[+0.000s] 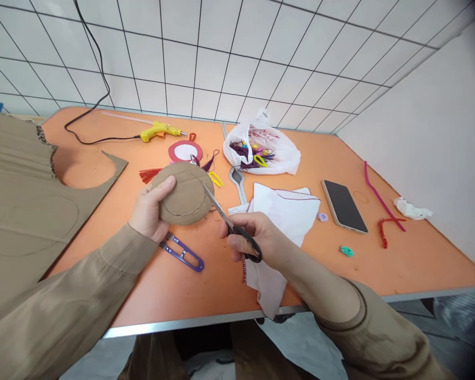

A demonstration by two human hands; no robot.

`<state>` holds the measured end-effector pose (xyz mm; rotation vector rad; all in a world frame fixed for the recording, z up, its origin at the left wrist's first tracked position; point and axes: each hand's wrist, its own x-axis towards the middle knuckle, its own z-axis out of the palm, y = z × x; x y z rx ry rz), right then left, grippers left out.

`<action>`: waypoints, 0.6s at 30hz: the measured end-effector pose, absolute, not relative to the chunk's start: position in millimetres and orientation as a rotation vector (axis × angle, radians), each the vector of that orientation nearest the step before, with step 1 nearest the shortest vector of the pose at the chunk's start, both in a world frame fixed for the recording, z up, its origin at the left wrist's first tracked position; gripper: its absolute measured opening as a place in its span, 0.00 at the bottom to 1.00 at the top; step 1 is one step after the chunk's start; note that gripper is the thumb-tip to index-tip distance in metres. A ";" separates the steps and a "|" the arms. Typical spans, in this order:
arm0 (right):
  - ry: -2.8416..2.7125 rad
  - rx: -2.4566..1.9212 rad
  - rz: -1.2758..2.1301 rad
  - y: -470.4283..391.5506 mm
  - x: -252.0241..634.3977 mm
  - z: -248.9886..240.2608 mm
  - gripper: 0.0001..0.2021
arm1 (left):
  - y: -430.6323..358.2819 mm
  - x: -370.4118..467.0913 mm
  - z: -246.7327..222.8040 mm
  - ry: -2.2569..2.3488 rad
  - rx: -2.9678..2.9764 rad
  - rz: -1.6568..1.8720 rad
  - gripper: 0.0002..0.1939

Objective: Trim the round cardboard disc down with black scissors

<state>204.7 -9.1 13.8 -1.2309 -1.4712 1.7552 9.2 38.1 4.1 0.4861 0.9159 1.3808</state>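
Note:
My left hand (152, 208) grips a round cardboard disc (182, 198) by its left side, thumb on top. A curved line or cut runs inside the disc's edge. In my right hand (249, 237) are black-handled scissors (221, 211), their tip at the right part of the disc. Whether the blades are parted is hard to tell. Below the disc lies a purple metal clip (184, 254). Behind it are a red-rimmed white circle (185, 152), a red tassel (150, 174) and a yellow bent piece (216, 179).
Cut cardboard (31, 211) covers the left side. A yellow glue gun (160, 131) with a black cord lies at the back. Right of centre are a plastic bag (279, 153) of threads, white cloth (288, 211), a phone (344, 206) and pipe cleaners (383, 198).

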 end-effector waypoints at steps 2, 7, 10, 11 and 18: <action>-1.467 -1.240 1.743 -9.8 204.5 14.9 0.18 | 37.7 9.4 4.2 0.932 0.486 1.371 0.08; -1.480 -1.255 1.722 -9.7 203.9 15.9 0.17 | 37.4 9.4 5.4 0.975 0.456 1.354 0.10; -1.500 -1.258 1.751 -8.5 203.8 15.0 0.18 | 37.0 9.0 6.9 0.982 0.474 1.335 0.12; -1.496 -1.246 1.767 -8.2 204.0 14.5 0.18 | 36.7 8.9 7.5 0.977 0.492 1.324 0.13; -1.422 -1.050 1.817 -7.6 209.3 10.8 0.25 | 35.5 9.0 8.9 0.964 0.558 1.275 0.18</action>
